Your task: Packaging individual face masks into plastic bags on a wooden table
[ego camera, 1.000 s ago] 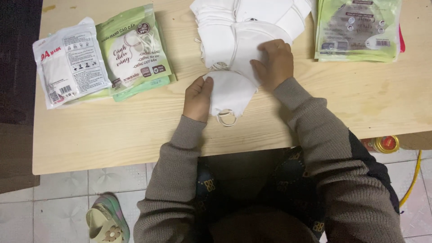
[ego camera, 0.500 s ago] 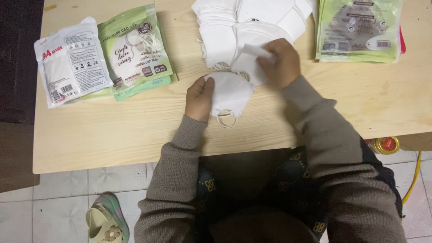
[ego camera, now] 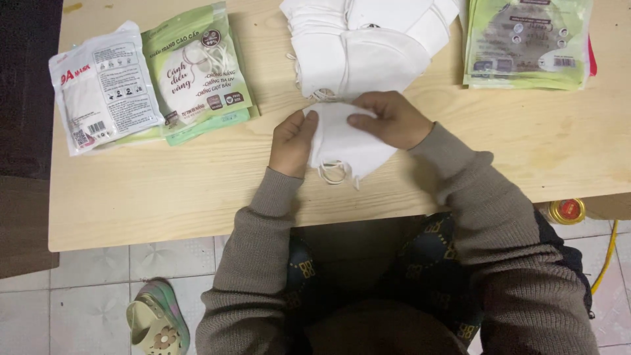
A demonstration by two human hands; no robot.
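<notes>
On the table (ego camera: 164, 204), near its front edge and directly before the seated person, lies a single white mask (ego camera: 342, 141), folded flat, with its ear loops trailing toward the person. Left hand (ego camera: 294, 141) rests on the mask's left edge, fingers together and pressed down, evidently pinning the fabric flat against the wood. Right hand (ego camera: 388, 120) lies over the upper right part of the mask, thumb and fingers closed on its top edge in a pinch; the grip appears suited to holding the fold in line while the other hand steadies it. Neither hand lifts the mask clear of the table. Just beyond the hands, touching or nearly touching the mask in hand, sits a stack of masks (ego camera: 368, 46), the same white kind, fanned and overlapping, within easy reach. To the left, well apart from the hands, lie a white packet (ego camera: 102, 85) and a green packet (ego camera: 197, 69), the green one partly over further packets beneath; both appear filled and sealed. At the far right stands a pile of green packets (ego camera: 526, 43), stacked squarely. Below the table, a sandal (ego camera: 156, 322) rests on the tiled floor at the left, and a yellow-capped container (ego camera: 566, 210) shows beside the right sleeve.
</notes>
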